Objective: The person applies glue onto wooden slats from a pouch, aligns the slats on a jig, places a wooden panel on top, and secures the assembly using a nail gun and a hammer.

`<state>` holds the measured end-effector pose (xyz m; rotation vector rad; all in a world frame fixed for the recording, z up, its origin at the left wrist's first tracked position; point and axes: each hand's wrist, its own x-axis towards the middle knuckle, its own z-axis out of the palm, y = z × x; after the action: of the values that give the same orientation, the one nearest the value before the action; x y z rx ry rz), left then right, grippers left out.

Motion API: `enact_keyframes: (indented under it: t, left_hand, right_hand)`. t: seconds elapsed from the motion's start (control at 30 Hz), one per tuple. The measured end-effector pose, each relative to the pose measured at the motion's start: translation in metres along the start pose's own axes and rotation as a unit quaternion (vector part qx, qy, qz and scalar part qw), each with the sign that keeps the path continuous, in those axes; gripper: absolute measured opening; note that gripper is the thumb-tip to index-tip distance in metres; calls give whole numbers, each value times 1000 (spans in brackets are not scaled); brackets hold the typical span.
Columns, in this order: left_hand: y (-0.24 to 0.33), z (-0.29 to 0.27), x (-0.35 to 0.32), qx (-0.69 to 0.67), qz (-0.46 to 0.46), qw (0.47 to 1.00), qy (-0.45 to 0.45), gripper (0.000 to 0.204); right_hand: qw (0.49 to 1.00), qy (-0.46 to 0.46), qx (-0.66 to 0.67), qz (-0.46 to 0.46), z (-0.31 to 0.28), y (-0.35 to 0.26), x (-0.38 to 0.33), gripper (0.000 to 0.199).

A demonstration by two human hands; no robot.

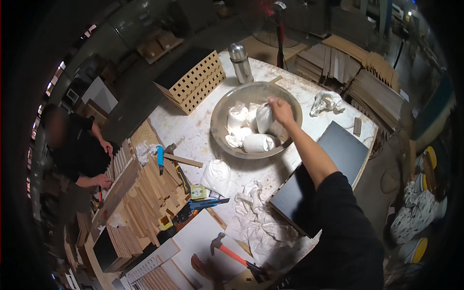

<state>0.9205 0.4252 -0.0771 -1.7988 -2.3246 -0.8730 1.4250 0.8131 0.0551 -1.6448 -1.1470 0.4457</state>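
Observation:
My right hand (282,110) reaches into a wide metal basin (218,133) and is closed on the top of a white plastic bag (264,120). Other filled white bags (259,143) lie around it in the basin. Low in the picture, my left hand (205,268) is partly in shadow above a white board, its fingers stretched out and nothing seen in them. Beside it lies a claw hammer (232,252) with a red and black handle. Another white bag (216,175) stands on the table outside the basin.
A steel thermos (240,63) and slotted wooden panels (203,82) stand behind the basin. Crumpled white plastic (253,217) and a black panel (333,154) lie nearer. Wood strips (140,198), a second hammer (170,149) and cutters are left, where another person (79,150) works.

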Motion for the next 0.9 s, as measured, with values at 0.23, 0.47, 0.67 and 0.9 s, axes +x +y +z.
enact_keyframes:
  t: [0.23,0.47,0.67,0.9]
  left_hand:
    - [34,-1,3,-228,-114,955,155,48]
    - [268,-76,-17,-826,-134,503,-216,96]
    - [189,-121,-90,-730,-208,627,-175,49]
    - [129,-177,-106,-434,109,878,-170,22]
  right_hand:
    - [779,-20,627,7,-71,-116,-69,32]
    - [733,-75,676,28,-90,-177,-324,36]
    - [624,-234,734,130,-133,-111,-486,51]
    - [676,-351,507,403,-132,-74,-634,87]
